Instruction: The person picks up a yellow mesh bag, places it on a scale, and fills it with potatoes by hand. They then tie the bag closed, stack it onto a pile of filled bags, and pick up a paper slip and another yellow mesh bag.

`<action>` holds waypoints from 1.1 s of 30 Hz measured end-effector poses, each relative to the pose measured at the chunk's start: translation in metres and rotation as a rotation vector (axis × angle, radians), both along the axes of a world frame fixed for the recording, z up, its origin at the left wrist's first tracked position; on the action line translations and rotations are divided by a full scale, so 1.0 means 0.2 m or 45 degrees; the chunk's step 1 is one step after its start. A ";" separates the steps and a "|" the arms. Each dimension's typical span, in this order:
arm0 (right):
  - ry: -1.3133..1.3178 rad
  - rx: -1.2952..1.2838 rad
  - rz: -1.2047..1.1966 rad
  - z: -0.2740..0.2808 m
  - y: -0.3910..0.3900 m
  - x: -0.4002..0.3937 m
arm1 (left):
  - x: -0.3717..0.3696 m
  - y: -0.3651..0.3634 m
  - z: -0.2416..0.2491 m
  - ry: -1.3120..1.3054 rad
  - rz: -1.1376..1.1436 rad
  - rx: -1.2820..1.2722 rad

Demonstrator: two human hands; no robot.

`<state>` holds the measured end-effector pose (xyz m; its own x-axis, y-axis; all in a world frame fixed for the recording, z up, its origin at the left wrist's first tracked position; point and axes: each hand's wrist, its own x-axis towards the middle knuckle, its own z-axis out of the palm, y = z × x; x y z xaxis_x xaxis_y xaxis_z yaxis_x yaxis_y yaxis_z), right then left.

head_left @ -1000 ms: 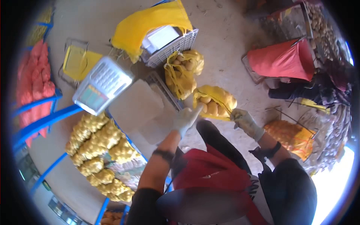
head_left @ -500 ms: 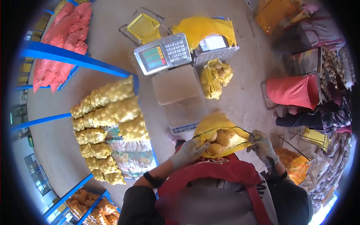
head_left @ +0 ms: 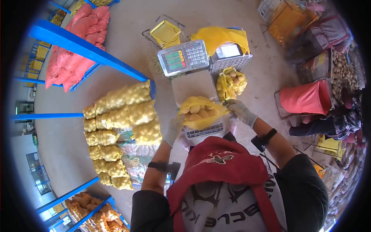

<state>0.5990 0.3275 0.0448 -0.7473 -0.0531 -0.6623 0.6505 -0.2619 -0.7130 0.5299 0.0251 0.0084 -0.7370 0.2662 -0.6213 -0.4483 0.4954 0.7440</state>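
A yellow mesh bag of potatoes (head_left: 201, 123) is at the front of the scale platform (head_left: 193, 86), its mouth spread toward me so that several potatoes (head_left: 198, 113) show. My left hand (head_left: 172, 129), in a pale glove, grips the bag's left edge, fingers partly hidden by the mesh. At the right corner of the mouth, my gloved right hand (head_left: 240, 111) pinches the rim with the arm stretched forward. Beyond the platform stands the scale's display and keypad (head_left: 183, 58). A second yellow mesh bag of potatoes (head_left: 232, 83) sits on the floor just right of the platform.
Filled yellow mesh bags (head_left: 127, 110) lie stacked at left, beside a blue post (head_left: 89, 52). Behind the scale are a crate (head_left: 234, 63) draped with yellow mesh and a small frame stool (head_left: 165, 34). At right, a red sack (head_left: 303, 97) hangs on a stand near other people.
Both hands have carried the open bag forward and left, from in front of my chest to the scale platform. My head view has shifted slightly.
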 end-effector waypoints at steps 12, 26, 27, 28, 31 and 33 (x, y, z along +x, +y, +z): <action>0.617 0.622 -0.350 0.08 0.09 0.00 | -0.01 -0.19 -0.01 0.324 0.185 -0.105; 0.809 0.420 0.344 0.41 -0.08 -0.24 | -0.18 -0.04 0.01 0.640 0.099 -0.707; 0.761 0.496 0.380 0.47 -0.10 -0.26 | -0.18 -0.01 0.05 0.623 0.112 -0.714; 0.746 0.481 0.399 0.52 -0.12 -0.30 | -0.19 0.01 0.07 0.612 -0.013 -0.777; 0.668 0.236 0.647 0.50 -0.25 -0.39 | -0.19 -0.04 -0.28 0.367 -0.019 -0.484; 1.349 0.721 1.295 0.17 -0.43 -0.47 | -0.24 -0.07 -0.33 0.176 0.103 -0.113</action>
